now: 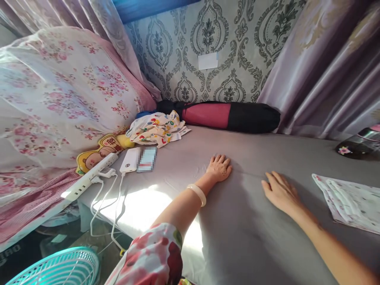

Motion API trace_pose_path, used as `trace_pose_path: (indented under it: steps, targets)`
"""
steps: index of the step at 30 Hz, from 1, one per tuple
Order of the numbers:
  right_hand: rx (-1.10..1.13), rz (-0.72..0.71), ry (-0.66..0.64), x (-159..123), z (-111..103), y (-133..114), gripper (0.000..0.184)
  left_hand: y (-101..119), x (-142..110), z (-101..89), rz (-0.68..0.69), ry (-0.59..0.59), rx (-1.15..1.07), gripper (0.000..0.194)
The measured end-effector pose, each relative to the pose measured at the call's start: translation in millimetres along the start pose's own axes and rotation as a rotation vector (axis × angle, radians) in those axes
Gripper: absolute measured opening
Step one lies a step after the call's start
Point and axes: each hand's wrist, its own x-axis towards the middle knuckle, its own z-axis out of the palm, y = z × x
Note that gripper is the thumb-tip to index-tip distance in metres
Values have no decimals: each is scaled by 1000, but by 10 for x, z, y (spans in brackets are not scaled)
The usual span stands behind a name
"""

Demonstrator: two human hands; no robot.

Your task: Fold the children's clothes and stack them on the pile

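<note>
My left hand lies palm down on a grey sheet, fingers spread; a pale bangle circles the wrist. To its right, my right hand also rests flat on the sheet with its fingers stretched forward. Neither hand holds anything. Faint wrinkles run through the cloth beside the left hand and between the two hands. Right of my right hand lies a folded white patterned cloth.
At left are a power strip with white cables, a white power bank and a phone. Crumpled printed cloth and a red-black long bag lie along the back. A dark jar stands right, a turquoise basket lower left.
</note>
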Motion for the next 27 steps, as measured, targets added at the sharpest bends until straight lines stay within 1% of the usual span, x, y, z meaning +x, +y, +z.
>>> trace_pose_path:
  steps: [2,4,7,9,10,11,12,13,14,15,16,19,22,24,25,27]
  targets:
    - [23,-43,-50,-57,11,-227,49,-24,11,-16,9,-15,-9,50]
    - [40,-97,-81,-114,11,-482,53,-91,33,-43,30,-57,-34,50]
    - [39,-151,-84,-203,-10,-755,55,-284,67,-113,78,-152,-148,48]
    - [38,-168,-64,-254,-24,-821,56,-458,66,-185,93,-184,-295,45]
    - [40,-171,-51,-273,-27,-826,55,-553,54,-228,79,-182,-390,43]
    - [42,-173,-39,-289,-27,-821,55,-652,33,-276,37,-162,-500,39]
    - [45,-175,-28,-299,-25,-810,54,-755,5,-329,-39,-128,-627,35]
    - [46,-177,-18,-306,-21,-798,54,-863,-29,-387,-150,-58,-770,30]
    - [46,-178,-10,-310,-17,-788,54,-976,-66,-450,-282,49,-920,24]
    - [46,-179,-4,-312,-12,-782,54,-1097,-106,-520,-429,186,-1066,21]
    - [46,-180,2,-312,-8,-780,54,-1224,-145,-599,-500,272,-1114,23]
    - [44,-178,15,-312,-4,-792,54,-1641,-250,-896,-633,497,-1157,26]
    - [46,-175,18,-313,-9,-807,55,-2057,-326,-1267,-758,738,-1181,20]
    - [49,-169,17,-314,-13,-812,55,-2290,-368,-1510,-847,927,-1224,15]
    - [50,-167,16,-314,-14,-814,55,-2387,-390,-1615,-875,969,-1239,15]
    - [50,-163,12,-314,-15,-815,55,-2533,-437,-1779,-967,1068,-1335,16]
